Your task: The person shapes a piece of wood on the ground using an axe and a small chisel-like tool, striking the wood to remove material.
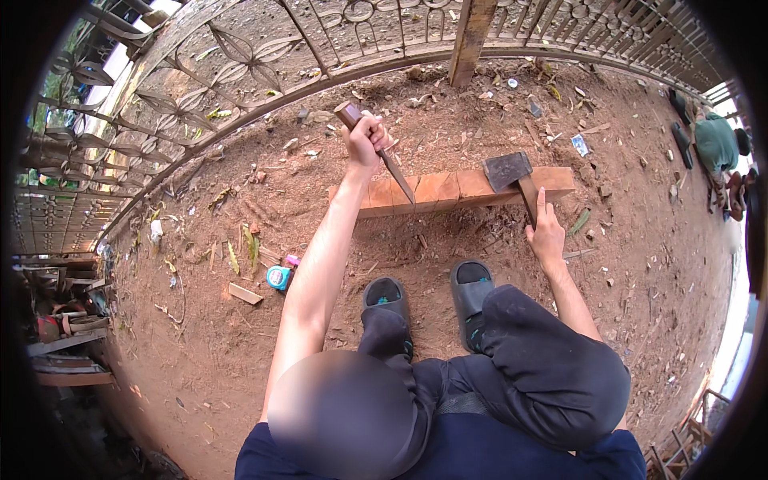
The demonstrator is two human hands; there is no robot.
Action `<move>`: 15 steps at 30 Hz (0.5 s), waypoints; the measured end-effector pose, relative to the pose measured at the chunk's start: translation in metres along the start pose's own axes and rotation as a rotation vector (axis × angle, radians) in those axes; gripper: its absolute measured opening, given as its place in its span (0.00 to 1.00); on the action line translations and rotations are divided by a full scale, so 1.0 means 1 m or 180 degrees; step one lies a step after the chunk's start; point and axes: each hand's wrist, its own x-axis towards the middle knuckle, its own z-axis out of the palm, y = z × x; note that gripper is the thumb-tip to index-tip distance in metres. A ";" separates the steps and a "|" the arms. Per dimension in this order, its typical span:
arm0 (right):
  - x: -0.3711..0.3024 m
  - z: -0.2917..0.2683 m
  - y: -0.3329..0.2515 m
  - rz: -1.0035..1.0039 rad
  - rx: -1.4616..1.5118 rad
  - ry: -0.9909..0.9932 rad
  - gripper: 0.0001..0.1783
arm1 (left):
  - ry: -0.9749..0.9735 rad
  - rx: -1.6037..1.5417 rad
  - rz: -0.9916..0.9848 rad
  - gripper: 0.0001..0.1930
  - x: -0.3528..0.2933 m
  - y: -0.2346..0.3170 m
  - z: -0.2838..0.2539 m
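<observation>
A reddish wooden beam lies crosswise on the ground in front of my feet, with cut lines across its top. My left hand is closed around a chisel, whose brown handle top sticks out above the fist. The blade slants down to the right, its tip at the beam's top near the front edge; whether it touches is hard to tell. My right hand grips a hammer low on its wooden handle, index finger stretched along it. The dark, blocky head is over the beam's right part, seemingly resting there.
A teal tape measure, a pink object and a small wood offcut lie left of my feet. Beyond the beam runs a metal fence with a post. Another person is at the far right.
</observation>
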 end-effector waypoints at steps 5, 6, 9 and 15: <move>-0.003 0.001 -0.002 0.0018 0.0084 0.0098 0.58 | -0.0283 -0.0468 0.0331 0.09 -0.012 0.004 -0.010; -0.004 0.003 -0.001 0.0029 0.0082 0.0074 0.58 | -0.0286 -0.0309 0.0514 0.10 -0.020 0.012 0.001; -0.007 0.005 0.002 -0.0044 0.0133 0.0146 0.58 | -0.0461 -0.0199 0.0879 0.11 -0.034 0.014 0.006; -0.010 0.003 -0.001 0.0021 0.0137 0.0099 0.58 | -0.0880 -0.0029 0.1080 0.10 -0.064 -0.001 0.009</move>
